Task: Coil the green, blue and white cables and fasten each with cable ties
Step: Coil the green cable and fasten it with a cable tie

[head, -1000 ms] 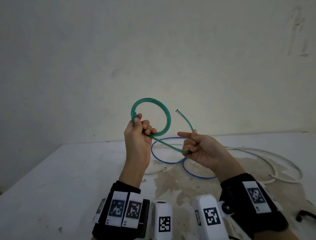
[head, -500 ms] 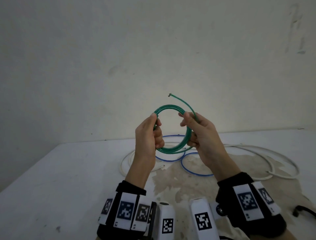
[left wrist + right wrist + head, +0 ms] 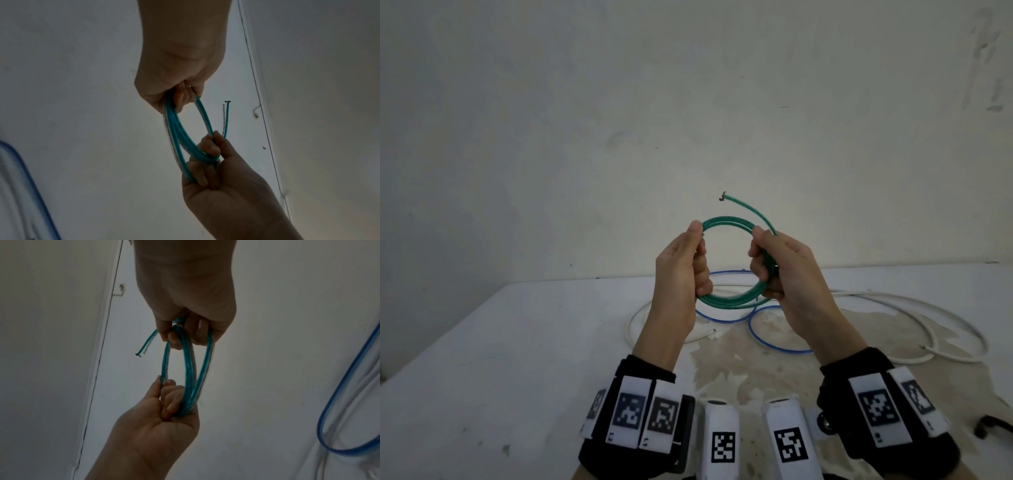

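Your left hand (image 3: 681, 263) and right hand (image 3: 780, 263) both clench the green cable (image 3: 726, 298) coil above the table (image 3: 482, 342). Its free tail could spring loose if you relax.

Glossy translucent plastic on the green cable (image 3: 729, 301), bare dark wire at its far tip. Matt white table (image 3: 517, 342), stained and rough-looking near the blue cable (image 3: 774, 347). Smooth white plastic on the white cable (image 3: 928, 308).

Green cable (image 3: 729, 298) coiled upright; blue cable (image 3: 767, 344) and white cable (image 3: 914, 305) apparently loose.
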